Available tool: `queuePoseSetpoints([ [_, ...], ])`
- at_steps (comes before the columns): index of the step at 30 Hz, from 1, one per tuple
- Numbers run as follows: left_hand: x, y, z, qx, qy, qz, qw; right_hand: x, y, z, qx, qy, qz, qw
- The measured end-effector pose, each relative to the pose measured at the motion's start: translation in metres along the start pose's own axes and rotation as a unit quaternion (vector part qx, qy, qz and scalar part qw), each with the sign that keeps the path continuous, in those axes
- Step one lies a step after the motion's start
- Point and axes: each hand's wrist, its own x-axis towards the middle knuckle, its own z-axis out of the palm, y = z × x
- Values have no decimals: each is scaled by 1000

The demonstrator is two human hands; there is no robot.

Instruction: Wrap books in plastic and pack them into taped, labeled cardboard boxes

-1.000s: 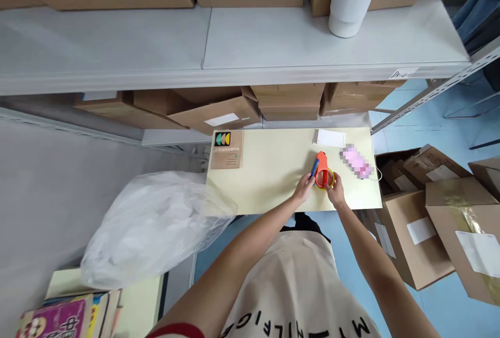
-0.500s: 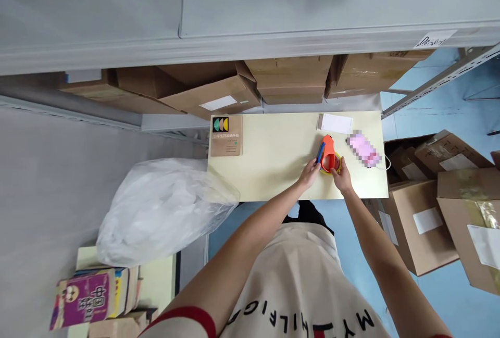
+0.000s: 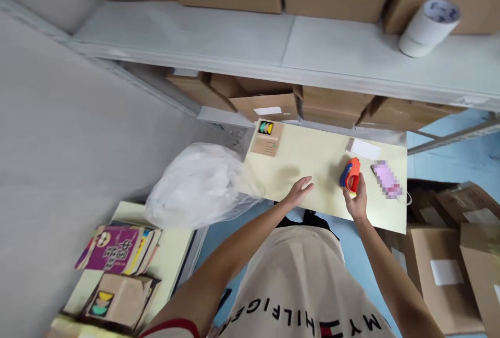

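Observation:
My right hand (image 3: 356, 202) grips an orange tape dispenser (image 3: 353, 170) over the right half of the small cream table. Blue and a little yellow show along the dispenser's left side and base. My left hand (image 3: 300, 192) is held apart from it near the table's front edge, fingers spread and nothing in them. Just behind the dispenser lies a white box (image 3: 365, 149). To its right is a pink phone (image 3: 386, 178), blurred out, with a white cable. A brown-covered book (image 3: 267, 138) rests at the table's far left corner.
A large clear plastic bag (image 3: 199, 187) bulges at the table's left side. Stacked books (image 3: 113, 247) lie on another surface at lower left. Cardboard boxes (image 3: 441, 275) stand at right, and others fill the shelves behind. White tape rolls (image 3: 424, 33) sit on the upper shelf.
My left hand has let go of the dispenser and moved left, opening. My right hand keeps hold of it, now turned. The view has swung left and shows more shelf and books.

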Motion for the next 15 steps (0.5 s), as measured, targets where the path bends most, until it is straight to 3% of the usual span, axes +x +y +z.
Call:
queuePoseSetpoints([
  [3, -27, -4, -44, 16, 47, 18, 999, -3, -25, 31, -3, -42, -53, 998],
  [7, -69, -22, -114, 85, 155, 31, 984, -10, -60, 97, -2, -170, -118, 978],
  [12, -117, -53, -203, 163, 301, 21, 939, -19, -113, 202, -23, -376, -188, 907],
  [15, -123, -62, -242, 181, 361, -6, 915, -24, -144, 268, -52, -451, -192, 870],
])
